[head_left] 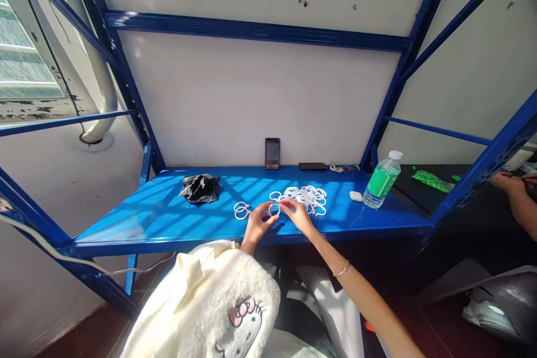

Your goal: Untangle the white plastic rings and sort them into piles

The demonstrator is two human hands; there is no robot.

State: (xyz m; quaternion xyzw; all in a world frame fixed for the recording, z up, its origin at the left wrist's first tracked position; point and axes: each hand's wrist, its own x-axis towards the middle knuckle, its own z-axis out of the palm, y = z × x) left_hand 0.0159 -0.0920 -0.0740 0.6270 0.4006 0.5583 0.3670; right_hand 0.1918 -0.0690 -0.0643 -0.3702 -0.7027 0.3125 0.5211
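Note:
Between my two hands a white ring (274,210) is held up just above the blue tabletop. My left hand (259,221) grips its left side, thumb and fingers closed on the rim. The fingertips of my right hand (297,213) pinch the same ring on its right side. Behind my right hand lies a heap of similar white rings (308,197), partly hidden by the fingers. A few separate white rings (241,211) lie to the left of my left hand. What the rings are made of is too small to tell.
A crumpled black plastic bag (200,188) lies at the left of the blue table (151,218). A phone (272,153) leans against the wall; a black flat device (312,166) and a cable lie beside it. At right stand a water bottle (382,180) and white case (356,196). Another person's hand (509,182) shows far right.

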